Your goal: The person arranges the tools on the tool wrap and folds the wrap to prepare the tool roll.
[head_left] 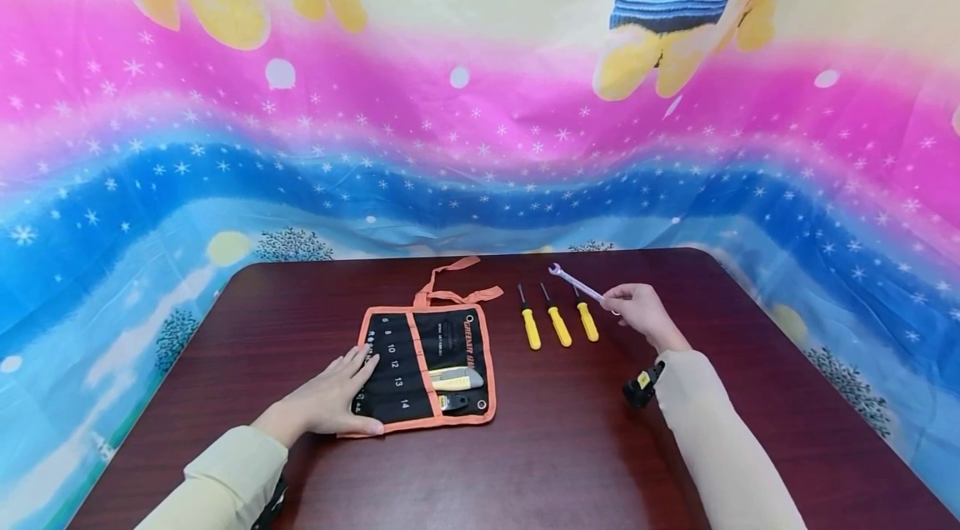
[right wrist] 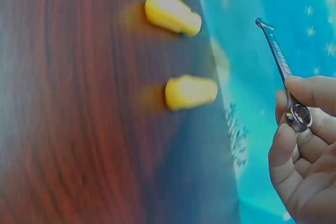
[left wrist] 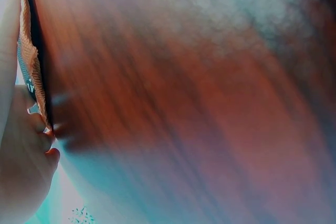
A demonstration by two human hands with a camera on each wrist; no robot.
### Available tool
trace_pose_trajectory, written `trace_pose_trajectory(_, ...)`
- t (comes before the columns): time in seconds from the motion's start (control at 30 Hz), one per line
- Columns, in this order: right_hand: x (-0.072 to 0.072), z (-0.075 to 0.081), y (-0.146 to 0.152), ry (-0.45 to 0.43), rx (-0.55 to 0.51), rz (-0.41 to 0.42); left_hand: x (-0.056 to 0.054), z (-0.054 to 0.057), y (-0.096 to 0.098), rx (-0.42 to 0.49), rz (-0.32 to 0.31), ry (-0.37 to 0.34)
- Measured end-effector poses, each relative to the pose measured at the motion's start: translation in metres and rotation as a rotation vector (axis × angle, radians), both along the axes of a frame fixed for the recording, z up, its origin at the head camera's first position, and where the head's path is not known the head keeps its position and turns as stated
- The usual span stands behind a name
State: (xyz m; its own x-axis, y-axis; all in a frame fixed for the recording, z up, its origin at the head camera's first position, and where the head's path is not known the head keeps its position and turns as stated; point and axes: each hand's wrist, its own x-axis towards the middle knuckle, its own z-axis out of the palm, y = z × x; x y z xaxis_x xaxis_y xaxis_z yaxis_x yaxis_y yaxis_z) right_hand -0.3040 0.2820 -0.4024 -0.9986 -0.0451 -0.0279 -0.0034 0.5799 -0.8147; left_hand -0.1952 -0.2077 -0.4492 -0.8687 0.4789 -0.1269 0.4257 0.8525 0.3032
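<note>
"What's in the right hand (head_left: 641, 313)?"
"Thumb and fingers pinch the ring end of a silver metal combination wrench (head_left: 576, 282), its other end pointing forward-left from that hand. Three yellow-handled screwdrivers (head_left: 558, 326) lie just to its left."
"And the left hand (head_left: 337, 392)?"
"Fingers spread apart, resting on the near-left part of a black fabric tool pouch with orange trim (head_left: 405, 367), which extends rightward from it."

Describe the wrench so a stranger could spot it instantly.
On the dark table, look right of the black tool pouch, past three yellow-handled screwdrivers, to the right hand. It holds the wrench near its ring end: all silver metal, without a yellow handle.
</note>
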Motion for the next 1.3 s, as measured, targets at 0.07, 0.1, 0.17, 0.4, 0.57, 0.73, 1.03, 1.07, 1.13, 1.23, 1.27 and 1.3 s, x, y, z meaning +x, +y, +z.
trace_pose_trajectory(0.07, -0.001, 0.003, -0.007, 0.008, -0.012, 0.023, 0.0, 0.0, 0.0, -0.004, 0.001, -0.001)
trace_pose_trajectory(0.1, 0.0, 0.004, -0.01, 0.011, -0.017, 0.032, 0.0, 0.0, 0.0, -0.004, 0.002, -0.002)
trace_pose_trajectory(0.17, 0.0, 0.006, -0.018, 0.008, -0.037, 0.046, 0.001, 0.0, 0.0, -0.001, 0.001, -0.003)
trace_pose_trajectory(0.4, 0.001, 0.013, -0.041, 0.006, -0.083, 0.087, 0.001, 0.003, 0.0, 0.01, -0.012, 0.0)
trace_pose_trajectory(0.57, 0.006, 0.018, -0.057, 0.006, -0.115, 0.142, 0.001, 0.005, 0.001, 0.011, -0.01, -0.004)
trace_pose_trajectory(0.73, 0.012, 0.021, -0.074, -0.01, -0.109, 0.185, 0.001, 0.004, 0.002, -0.001, 0.003, -0.017)
trace_pose_trajectory(1.03, 0.015, 0.015, -0.098, -0.063, -0.064, 0.248, 0.001, 0.004, 0.001, -0.008, -0.002, -0.025)
trace_pose_trajectory(1.07, 0.016, 0.015, -0.101, -0.065, -0.062, 0.258, 0.001, 0.004, 0.001, -0.005, -0.003, -0.025)
trace_pose_trajectory(1.13, 0.018, 0.014, -0.105, -0.064, -0.06, 0.279, 0.002, 0.006, 0.002, -0.001, -0.002, -0.028)
trace_pose_trajectory(1.23, 0.024, 0.016, -0.111, -0.07, -0.07, 0.308, 0.002, 0.007, 0.002, 0.008, -0.009, -0.026)
trace_pose_trajectory(1.27, 0.025, 0.015, -0.113, -0.07, -0.075, 0.317, 0.001, 0.007, 0.001, 0.005, -0.01, -0.025)
trace_pose_trajectory(1.3, 0.025, 0.013, -0.115, -0.073, -0.074, 0.322, 0.001, 0.006, 0.001, 0.004, -0.012, -0.024)
